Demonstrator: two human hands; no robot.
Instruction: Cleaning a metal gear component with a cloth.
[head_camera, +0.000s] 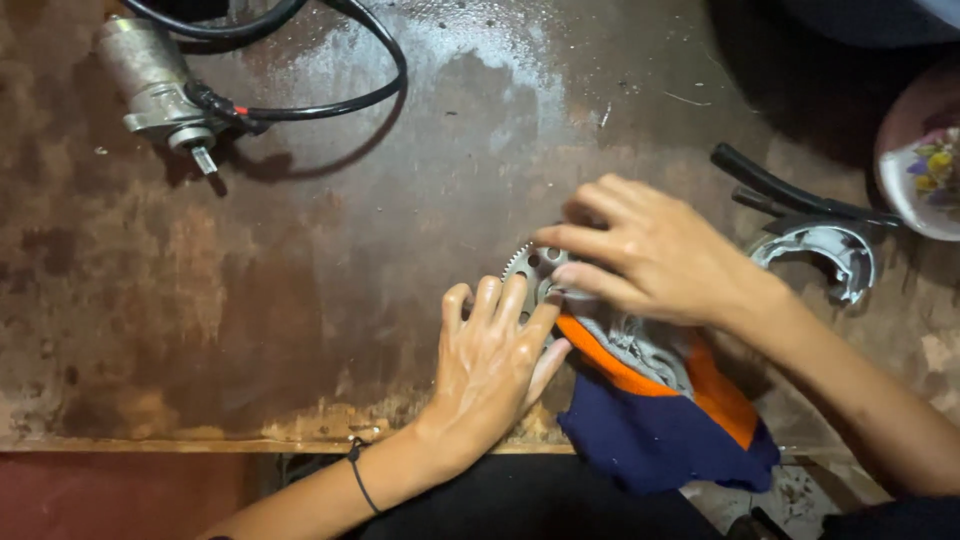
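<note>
A toothed metal gear ring (524, 264) lies flat on the worn brown workbench (300, 300), partly on an orange and navy cloth (660, 430). My left hand (495, 365) presses flat on the ring's near left side, fingers together. My right hand (650, 255) reaches in from the right and rests its fingertips on the ring's top, covering most of it. Much of the gear is hidden under both hands.
A small grey starter motor (155, 85) with a black cable (330, 95) lies at the back left. A curved metal brake shoe (825, 255) and black-handled tool (790, 190) sit at the right, beside a light bowl (915, 150). The bench's front edge (200, 443) runs below my left wrist.
</note>
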